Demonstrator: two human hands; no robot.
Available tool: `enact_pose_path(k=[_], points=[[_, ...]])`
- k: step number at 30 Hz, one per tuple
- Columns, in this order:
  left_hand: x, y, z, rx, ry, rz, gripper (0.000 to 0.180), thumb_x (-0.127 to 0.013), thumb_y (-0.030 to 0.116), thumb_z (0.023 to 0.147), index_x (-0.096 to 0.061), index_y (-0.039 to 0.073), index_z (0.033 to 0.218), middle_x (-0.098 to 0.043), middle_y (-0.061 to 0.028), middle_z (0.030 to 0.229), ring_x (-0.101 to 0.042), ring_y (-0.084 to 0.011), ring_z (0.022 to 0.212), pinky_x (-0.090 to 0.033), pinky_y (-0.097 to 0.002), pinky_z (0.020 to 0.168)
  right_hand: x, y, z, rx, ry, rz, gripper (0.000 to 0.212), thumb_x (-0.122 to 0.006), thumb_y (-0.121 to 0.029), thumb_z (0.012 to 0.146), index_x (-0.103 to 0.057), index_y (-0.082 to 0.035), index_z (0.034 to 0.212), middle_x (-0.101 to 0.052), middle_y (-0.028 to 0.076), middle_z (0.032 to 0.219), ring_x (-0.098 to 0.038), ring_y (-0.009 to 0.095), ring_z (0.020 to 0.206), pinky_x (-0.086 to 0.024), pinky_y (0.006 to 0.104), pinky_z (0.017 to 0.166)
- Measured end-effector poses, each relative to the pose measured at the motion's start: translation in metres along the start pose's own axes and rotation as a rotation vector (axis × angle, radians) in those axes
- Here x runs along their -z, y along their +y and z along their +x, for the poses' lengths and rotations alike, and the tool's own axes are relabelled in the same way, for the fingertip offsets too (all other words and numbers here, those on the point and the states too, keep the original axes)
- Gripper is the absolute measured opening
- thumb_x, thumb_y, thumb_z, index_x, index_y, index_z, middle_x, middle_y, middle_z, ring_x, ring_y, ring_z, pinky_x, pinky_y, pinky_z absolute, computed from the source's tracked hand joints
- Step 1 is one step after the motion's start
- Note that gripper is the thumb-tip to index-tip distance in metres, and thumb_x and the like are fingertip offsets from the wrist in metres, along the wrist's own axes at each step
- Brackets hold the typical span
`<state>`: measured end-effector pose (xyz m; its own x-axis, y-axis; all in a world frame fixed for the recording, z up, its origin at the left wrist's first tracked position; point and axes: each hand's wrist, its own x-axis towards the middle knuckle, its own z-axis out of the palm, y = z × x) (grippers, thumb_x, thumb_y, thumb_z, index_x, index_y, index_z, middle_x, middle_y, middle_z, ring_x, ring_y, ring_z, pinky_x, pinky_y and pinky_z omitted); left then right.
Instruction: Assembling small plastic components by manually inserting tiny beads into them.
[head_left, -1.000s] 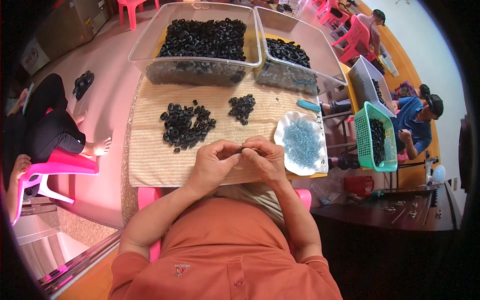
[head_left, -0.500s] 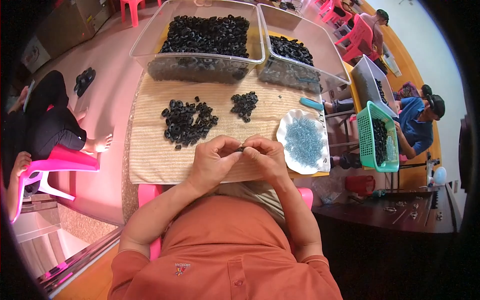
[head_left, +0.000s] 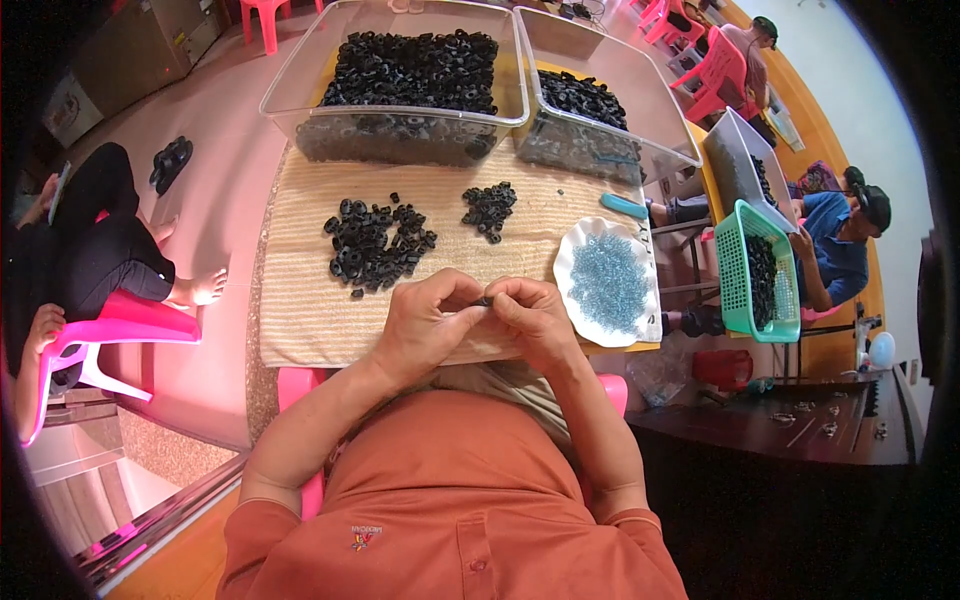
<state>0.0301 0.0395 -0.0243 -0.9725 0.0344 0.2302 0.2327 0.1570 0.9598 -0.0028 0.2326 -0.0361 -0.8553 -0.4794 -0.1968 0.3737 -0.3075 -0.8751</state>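
Note:
Near the table's front edge my left hand (head_left: 432, 318) and my right hand (head_left: 535, 315) meet, fingertips pinched together on one small black part (head_left: 485, 300). Fingers cover most of that part, so its exact shape is hidden. Beyond my left hand lies a loose pile of black ring-like parts (head_left: 375, 243). A smaller heap of black pieces (head_left: 489, 210) sits farther back, toward the middle. Right of my right hand stands a white scalloped plate (head_left: 566, 262) holding many small clear-blue pieces (head_left: 607, 283).
Two clear plastic bins (head_left: 400, 125) of black parts stand at the back of the striped cloth (head_left: 300, 320). A light-blue handled tool (head_left: 624, 206) lies by the plate. At right, a person in blue (head_left: 838, 245) sits near a green basket (head_left: 733, 290); another sits at left on a pink chair (head_left: 150, 318).
My fingers have shifted slightly around the black part, which shows a little more between them. At right, the person in blue has moved their arm and head.

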Motion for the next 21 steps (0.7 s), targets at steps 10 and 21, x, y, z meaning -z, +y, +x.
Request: enact_pose_path(k=[10, 21], points=[[0.006, 0.0, 0.003, -0.059, -0.07, 0.052, 0.018, -0.076, 0.001, 0.079, -0.068, 0.001, 0.095, -0.072, -0.0149, 0.084, -0.073, -0.0257, 0.077, -0.057, -0.0329, 0.069, 0.002, -0.006, 0.0, -0.09, -0.051, 0.06, 0.017, -0.074, -0.016, 0.094, -0.071, -0.002, 0.103, -0.071, 0.004, 0.101, -0.067, 0.012, 0.085, -0.056, 0.0258, 0.075], [0.008, -0.002, 0.004, -0.282, -0.005, 0.204, 0.021, -0.076, 0.0, 0.077, -0.068, 0.002, 0.097, -0.071, -0.0139, 0.089, -0.07, -0.0311, 0.081, -0.055, -0.0378, 0.069, -0.007, 0.0, -0.003, -0.138, -0.032, 0.203, 0.025, -0.071, -0.022, 0.096, -0.065, -0.002, 0.11, -0.069, 0.006, 0.104, -0.068, 0.017, 0.094, -0.06, 0.0341, 0.083]])
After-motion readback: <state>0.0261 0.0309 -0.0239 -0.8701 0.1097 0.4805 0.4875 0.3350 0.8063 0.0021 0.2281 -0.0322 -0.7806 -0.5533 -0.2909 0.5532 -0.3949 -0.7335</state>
